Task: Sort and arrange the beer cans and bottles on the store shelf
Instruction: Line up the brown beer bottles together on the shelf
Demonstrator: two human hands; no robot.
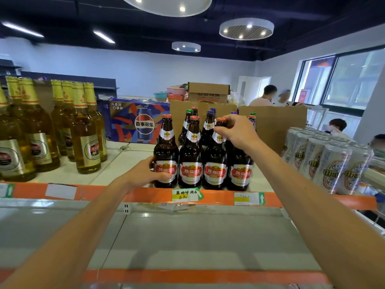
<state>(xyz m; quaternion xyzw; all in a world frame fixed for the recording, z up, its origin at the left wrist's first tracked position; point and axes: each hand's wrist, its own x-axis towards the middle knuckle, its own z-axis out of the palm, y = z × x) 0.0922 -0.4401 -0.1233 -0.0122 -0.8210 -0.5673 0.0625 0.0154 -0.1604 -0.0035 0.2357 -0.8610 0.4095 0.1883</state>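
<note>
Forearms reach in over the lower shelf (187, 236) toward the orange upper shelf edge (93, 191), where a handwritten price tag (185, 195) serves as reference.

Directly above the tag stands a front row of four brown Yanjing U8 bottles, shoulder to shoulder, labels forward. Left hand (145, 173) grips the leftmost brown bottle (166, 147) low on its body, thumb across the label, just up and left of the tag. Right hand (236, 132) is closed round the neck of the third brown bottle (215, 163), just under its orange cap, up and right of the tag. The fourth bottle's neck is hidden behind that hand.

Behind the row, further above the tag, stand rear bottles (209, 126) with green and purple caps. Clear golden bottles (87, 138) stand well left of the tag; white cans (325, 161) well right.

Risks, as judged:
- The row sits at the shelf lip, so a forward pull could tip a bottle over the edge.
- A neck-only hold on glass invites a swing into touching neighbours.
- Mixed cap colours behind suggest sorting is unfinished.
</note>
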